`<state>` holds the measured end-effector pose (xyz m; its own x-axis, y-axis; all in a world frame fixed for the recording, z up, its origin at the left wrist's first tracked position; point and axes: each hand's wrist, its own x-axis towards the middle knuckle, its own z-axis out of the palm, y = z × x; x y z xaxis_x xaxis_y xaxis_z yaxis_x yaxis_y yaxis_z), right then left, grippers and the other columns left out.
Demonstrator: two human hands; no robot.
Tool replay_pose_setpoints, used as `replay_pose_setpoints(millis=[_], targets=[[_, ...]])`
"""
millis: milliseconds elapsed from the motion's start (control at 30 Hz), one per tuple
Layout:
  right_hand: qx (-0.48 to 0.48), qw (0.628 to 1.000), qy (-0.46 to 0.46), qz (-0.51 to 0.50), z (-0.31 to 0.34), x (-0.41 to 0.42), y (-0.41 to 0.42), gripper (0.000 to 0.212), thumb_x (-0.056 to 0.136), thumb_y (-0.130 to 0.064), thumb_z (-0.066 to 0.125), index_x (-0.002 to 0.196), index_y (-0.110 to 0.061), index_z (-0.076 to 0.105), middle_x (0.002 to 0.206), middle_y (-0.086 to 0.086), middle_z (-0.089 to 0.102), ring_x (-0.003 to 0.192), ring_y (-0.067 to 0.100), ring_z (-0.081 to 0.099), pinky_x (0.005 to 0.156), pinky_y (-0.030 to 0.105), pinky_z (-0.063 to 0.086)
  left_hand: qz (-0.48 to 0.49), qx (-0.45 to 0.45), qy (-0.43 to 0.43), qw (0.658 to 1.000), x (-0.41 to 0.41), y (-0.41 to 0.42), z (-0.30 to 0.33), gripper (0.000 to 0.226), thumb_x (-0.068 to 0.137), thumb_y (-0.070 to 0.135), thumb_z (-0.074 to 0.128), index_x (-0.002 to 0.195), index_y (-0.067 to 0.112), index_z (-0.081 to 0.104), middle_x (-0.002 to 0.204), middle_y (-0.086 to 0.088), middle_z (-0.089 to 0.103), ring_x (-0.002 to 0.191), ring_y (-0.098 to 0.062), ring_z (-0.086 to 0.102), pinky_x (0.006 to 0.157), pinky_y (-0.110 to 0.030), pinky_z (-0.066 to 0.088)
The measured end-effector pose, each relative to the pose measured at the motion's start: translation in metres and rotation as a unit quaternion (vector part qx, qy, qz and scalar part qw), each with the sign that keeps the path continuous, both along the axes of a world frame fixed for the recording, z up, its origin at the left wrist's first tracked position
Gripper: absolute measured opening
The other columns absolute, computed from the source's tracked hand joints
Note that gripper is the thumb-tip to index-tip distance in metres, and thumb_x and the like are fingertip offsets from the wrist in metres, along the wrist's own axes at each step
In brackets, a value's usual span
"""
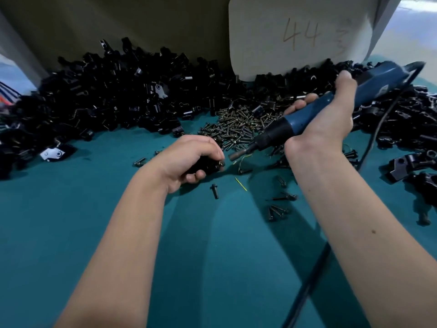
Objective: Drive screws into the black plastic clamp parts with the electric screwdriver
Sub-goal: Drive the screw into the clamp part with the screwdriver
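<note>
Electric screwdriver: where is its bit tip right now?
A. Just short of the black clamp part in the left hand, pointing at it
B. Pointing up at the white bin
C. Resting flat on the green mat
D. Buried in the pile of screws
A: the right hand aims the electric screwdriver down-left, tip close to the black clamp part gripped by the left hand.

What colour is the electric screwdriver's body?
Blue, with a black front collar; the electric screwdriver shows clearly in the head view.

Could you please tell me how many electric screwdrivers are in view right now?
1: the blue electric screwdriver is gripped by the right hand, tip aimed at the clamp part the left hand holds. Piles might hide others.
</note>
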<state>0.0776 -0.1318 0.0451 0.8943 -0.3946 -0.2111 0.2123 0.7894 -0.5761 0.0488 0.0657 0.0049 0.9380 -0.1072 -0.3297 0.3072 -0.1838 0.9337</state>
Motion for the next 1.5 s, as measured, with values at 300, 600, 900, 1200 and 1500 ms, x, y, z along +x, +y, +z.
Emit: replay_pose_setpoints(millis=[300,600,900,1200,1500], targets=[[-0.062,0.998,-0.021,0.017,-0.002,-0.002,0.007,0.033,0.096,-0.034,0.069,0.111,-0.014,0.047,0.066,0.001,0.051,0.052,0.016,0.048,0.052,0.029,0.044,0.01,-0.015,0.008,1.0,0.003,0.0,-0.006,0.009,0.087,0.003,0.062,0.085,0.011,0.058,0.077,-0.017,0.067,0.04,-0.012,0.04,0.031,-0.013,0.02],[-0.043,0.999,-0.028,-0.004,-0.006,-0.003,0.011,0.03,0.098,-0.03,0.066,0.115,-0.014,0.047,0.065,0.001,0.05,0.053,0.017,0.047,0.052,0.028,0.043,0.025,-0.071,0.027,0.997,0.006,0.003,-0.008,0.017,0.089,0.004,0.059,0.076,0.014,0.054,0.06,-0.004,0.061,0.037,-0.009,0.036,0.03,-0.011,0.019],[-0.042,0.998,-0.041,-0.009,-0.012,-0.004,0.015,0.029,0.099,-0.03,0.065,0.113,-0.012,0.047,0.066,0.002,0.05,0.053,0.017,0.047,0.052,0.029,0.043,0.049,-0.062,0.028,0.996,0.007,0.002,-0.009,0.016,0.085,0.003,0.062,0.076,0.014,0.055,0.058,-0.002,0.057,0.036,-0.01,0.035,0.032,-0.01,0.02],[-0.045,0.997,-0.05,-0.024,-0.014,-0.005,0.018,0.026,0.1,-0.03,0.064,0.113,-0.014,0.048,0.064,0.001,0.049,0.052,0.017,0.047,0.052,0.029,0.043,0.066,-0.051,0.028,0.996,0.007,0.0,-0.009,0.016,0.084,0.003,0.063,0.075,0.015,0.055,0.057,-0.002,0.057,0.034,-0.01,0.036,0.032,-0.01,0.02],[-0.048,0.997,-0.048,-0.036,-0.014,-0.007,0.021,0.025,0.1,-0.03,0.064,0.113,-0.015,0.05,0.063,0.002,0.049,0.052,0.017,0.046,0.051,0.031,0.043,0.068,-0.054,0.028,0.996,0.005,-0.002,-0.007,0.018,0.084,0.002,0.062,0.075,0.014,0.055,0.059,-0.002,0.056,0.034,-0.01,0.036,0.031,-0.01,0.019]])
